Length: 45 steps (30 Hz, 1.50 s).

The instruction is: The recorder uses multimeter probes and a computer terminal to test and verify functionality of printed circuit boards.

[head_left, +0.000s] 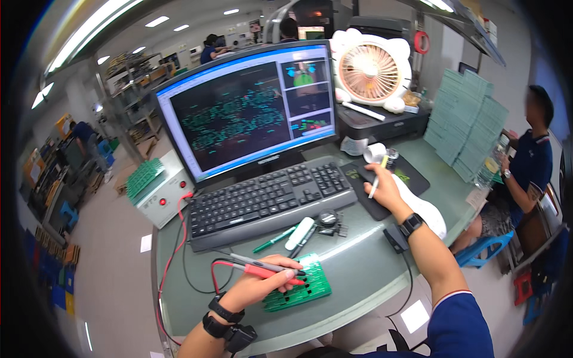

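left hand (271, 283) pinching two test probes (258, 272) right over a green circuit board (320, 281), right hand (388, 191) gripping some slim pen-like stick (374, 190) above the mousepad (416, 177)

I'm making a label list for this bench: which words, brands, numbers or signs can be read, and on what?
Monitor, lower bezel: pale lettering, not copied out here.
Monitor, on screen: text too small to read.
White box, front: dark letters, not copied out here.
Keyboard: key marks too small to read.
Green board: no readable text.
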{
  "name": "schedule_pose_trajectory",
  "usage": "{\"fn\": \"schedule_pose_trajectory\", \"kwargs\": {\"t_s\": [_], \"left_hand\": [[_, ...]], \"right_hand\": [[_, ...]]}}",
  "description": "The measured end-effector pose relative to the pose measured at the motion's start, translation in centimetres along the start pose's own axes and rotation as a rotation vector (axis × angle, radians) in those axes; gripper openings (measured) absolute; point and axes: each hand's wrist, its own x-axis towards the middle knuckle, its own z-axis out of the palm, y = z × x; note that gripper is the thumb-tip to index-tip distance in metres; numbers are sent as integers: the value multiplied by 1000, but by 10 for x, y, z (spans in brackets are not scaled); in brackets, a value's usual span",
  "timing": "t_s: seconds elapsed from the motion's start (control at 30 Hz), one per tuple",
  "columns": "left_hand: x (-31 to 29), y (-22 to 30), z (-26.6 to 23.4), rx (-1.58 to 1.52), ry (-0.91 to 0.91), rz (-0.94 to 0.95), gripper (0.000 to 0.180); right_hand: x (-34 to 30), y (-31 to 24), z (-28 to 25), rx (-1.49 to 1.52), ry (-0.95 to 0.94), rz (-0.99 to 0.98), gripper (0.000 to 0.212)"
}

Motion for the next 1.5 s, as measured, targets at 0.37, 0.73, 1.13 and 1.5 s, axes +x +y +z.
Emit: {"fn": "schedule_pose_trajectory", "kwargs": {"t_s": [0.37, 0.73, 1.13, 1.5], "left_hand": [[3, -17, -3, -68, -85, 75, 30], [2, -12, -4, -79, -89, 46, 28], [5, -17, -3, -53, -81, 75, 29], [3, -17, -3, -59, -67, 87, 31]], "right_hand": [[-5, -8, -8, -3, -38, -81, 46], [-1, -13, -6, 73, -79, -45, 45], [0, -15, -8, 60, -90, -58, 42], [0, -15, -8, 68, -92, -32, 42]]}}
